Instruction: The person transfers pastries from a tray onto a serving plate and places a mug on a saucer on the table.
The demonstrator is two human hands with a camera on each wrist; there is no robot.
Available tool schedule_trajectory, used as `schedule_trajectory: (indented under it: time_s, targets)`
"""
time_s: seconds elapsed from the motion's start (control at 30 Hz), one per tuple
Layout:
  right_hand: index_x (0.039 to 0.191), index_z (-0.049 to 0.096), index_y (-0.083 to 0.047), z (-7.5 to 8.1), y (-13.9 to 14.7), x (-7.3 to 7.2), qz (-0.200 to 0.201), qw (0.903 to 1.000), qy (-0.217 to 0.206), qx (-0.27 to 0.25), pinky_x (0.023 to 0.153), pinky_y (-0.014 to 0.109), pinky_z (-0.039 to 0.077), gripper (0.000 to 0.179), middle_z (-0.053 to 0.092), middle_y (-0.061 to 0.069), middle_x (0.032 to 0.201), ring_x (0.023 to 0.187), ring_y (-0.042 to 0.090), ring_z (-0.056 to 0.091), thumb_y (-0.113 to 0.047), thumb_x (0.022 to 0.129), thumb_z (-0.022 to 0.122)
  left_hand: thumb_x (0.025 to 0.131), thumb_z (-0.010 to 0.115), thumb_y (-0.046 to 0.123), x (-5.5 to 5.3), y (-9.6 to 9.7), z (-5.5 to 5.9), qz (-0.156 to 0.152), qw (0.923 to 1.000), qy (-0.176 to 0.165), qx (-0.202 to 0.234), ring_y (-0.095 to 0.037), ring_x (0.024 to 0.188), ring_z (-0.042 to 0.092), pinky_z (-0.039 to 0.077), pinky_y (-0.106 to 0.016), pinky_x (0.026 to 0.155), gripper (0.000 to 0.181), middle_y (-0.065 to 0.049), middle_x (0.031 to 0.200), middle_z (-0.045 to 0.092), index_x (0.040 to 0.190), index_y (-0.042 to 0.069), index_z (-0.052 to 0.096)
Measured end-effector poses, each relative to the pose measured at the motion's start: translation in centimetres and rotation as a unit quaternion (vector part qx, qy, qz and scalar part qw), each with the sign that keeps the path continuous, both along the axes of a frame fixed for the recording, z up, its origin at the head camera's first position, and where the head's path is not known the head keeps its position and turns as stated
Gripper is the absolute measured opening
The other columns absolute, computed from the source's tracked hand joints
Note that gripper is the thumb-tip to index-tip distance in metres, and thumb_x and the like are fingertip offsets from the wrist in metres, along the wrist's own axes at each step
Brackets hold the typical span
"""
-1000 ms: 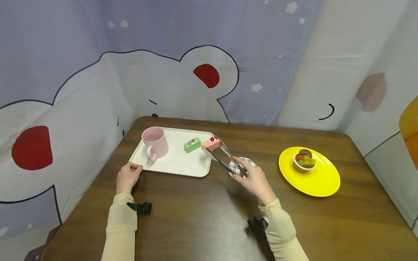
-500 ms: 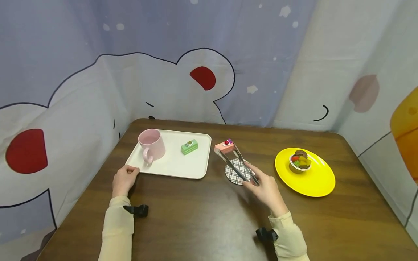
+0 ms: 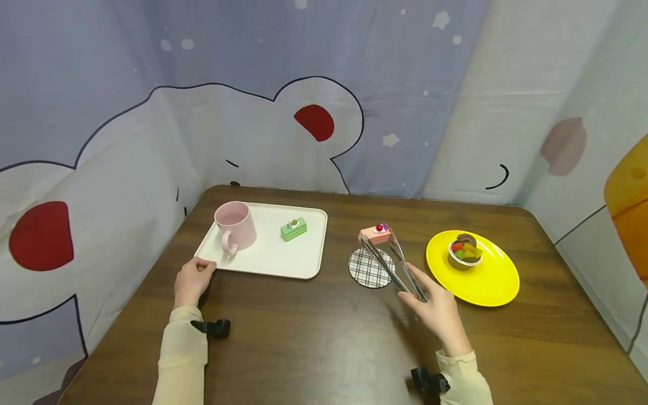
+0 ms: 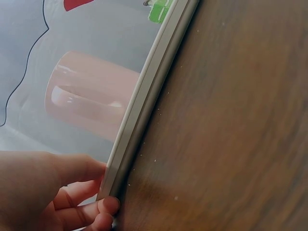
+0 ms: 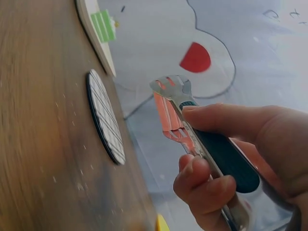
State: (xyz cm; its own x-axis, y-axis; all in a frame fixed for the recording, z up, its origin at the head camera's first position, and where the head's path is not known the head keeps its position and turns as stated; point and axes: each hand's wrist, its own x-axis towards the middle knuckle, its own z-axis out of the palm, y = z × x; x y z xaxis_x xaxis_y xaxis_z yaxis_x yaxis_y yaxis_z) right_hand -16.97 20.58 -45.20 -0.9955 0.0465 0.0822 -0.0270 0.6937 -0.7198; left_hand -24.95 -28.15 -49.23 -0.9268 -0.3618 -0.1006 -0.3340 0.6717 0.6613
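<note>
My right hand [image 3: 437, 309] holds metal tongs [image 3: 400, 261] with dark green grips, its thumb and fingers squeezing the two arms. Between the tong tips is a pink toy cake slice [image 3: 374, 234] with a red cherry on top, raised above the table just behind the plaid coaster [image 3: 371, 269]. In the right wrist view the slice [image 5: 166, 113] sits between the slotted tips. My left hand [image 3: 193, 281] pinches the near left corner of the white tray [image 3: 273, 264]; the left wrist view has thumb and fingers at the tray rim [image 4: 139, 103]. A pink mug [image 3: 238, 226] and a green cake slice [image 3: 293, 229] stand on the tray.
On the right of the wooden table [image 3: 304, 332] lies a yellow plate [image 3: 498, 281] bearing a fruit-topped cupcake [image 3: 464, 253]. A printed curtain [image 3: 405, 112] hangs along the table's back and sides.
The tongs with the pink cake slice have moved right, from the tray's right edge to behind the coaster, which is now uncovered. My left hand stays at the tray corner.
</note>
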Motion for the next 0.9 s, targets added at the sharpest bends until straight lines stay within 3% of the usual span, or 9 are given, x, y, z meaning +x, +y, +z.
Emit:
schedule_trajectory:
  time_s: [0.37, 0.5, 0.9]
  targets:
    - [0.141, 0.049, -0.019, 0.3, 2.4, 2.2, -0.061, 0.9977, 0.019, 0.026, 0.047, 0.023, 0.042, 0.063, 0.065, 0.012, 0.082, 0.041, 0.006, 0.053, -0.026, 0.084, 0.075, 0.094, 0.052, 0.028, 0.0, 0.0, -0.1, 0.000, 1.0000, 0.005, 0.002, -0.034, 0.089, 0.056, 0.039, -0.037, 0.072, 0.039, -0.024, 0.102, 0.062, 0.111, -0.005, 0.060]
    - [0.141, 0.050, -0.020, -0.1, 3.1, 3.2, -0.079, 0.9960, 0.019, 0.038, 0.049, 0.023, 0.042, 0.063, 0.066, 0.008, 0.077, 0.040, 0.005, 0.052, -0.028, 0.084, 0.075, 0.094, 0.052, 0.028, 0.0, 0.0, -0.1, 0.000, 1.0000, 0.006, 0.000, -0.033, 0.087, 0.056, 0.038, -0.036, 0.071, 0.038, -0.023, 0.101, 0.062, 0.111, -0.005, 0.061]
    - [0.143, 0.047, -0.022, -1.2, 5.3, 6.4, -0.148, 0.9871, -0.020, 0.058, 0.046, 0.024, 0.040, 0.064, 0.059, 0.000, 0.069, 0.041, 0.006, 0.053, -0.030, 0.085, 0.073, 0.093, 0.053, 0.027, 0.0, 0.1, -0.1, 0.008, 0.9998, 0.017, -0.003, -0.033, 0.086, 0.057, 0.037, -0.034, 0.070, 0.037, -0.023, 0.098, 0.063, 0.109, -0.005, 0.062]
